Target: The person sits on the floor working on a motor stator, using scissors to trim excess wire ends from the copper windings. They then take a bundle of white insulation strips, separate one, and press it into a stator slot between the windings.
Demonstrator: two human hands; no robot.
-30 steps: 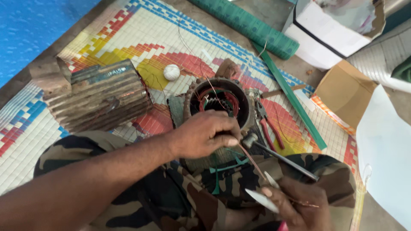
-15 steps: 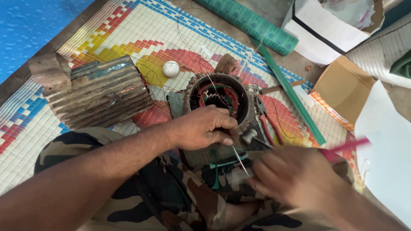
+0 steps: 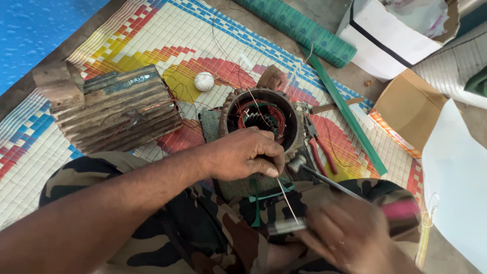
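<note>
Pinching a thin wire at the near rim of the motor stator (image 3: 261,122), I judge the winding work on it mid-way.

My left hand (image 3: 246,152) reaches from the left, fingers closed on the wire (image 3: 287,199), which runs down to my blurred right hand (image 3: 350,236), clenched near a pink-handled tool (image 3: 401,209). The stator sits on the woven mat (image 3: 127,40) against my knees. Next comes a steady, taut pull.

Floor-level repair spot, informal motor-rewinding workshop. Colourful woven mat (image 3: 152,40) spread on bare ground as workbench. Opened motor stator (image 3: 261,119) with red copper windings, ribbed motor casing (image 3: 114,109), red-handled pliers (image 3: 319,152), loose wire strands, cardboard boxes (image 3: 406,104) scattered around.
</note>
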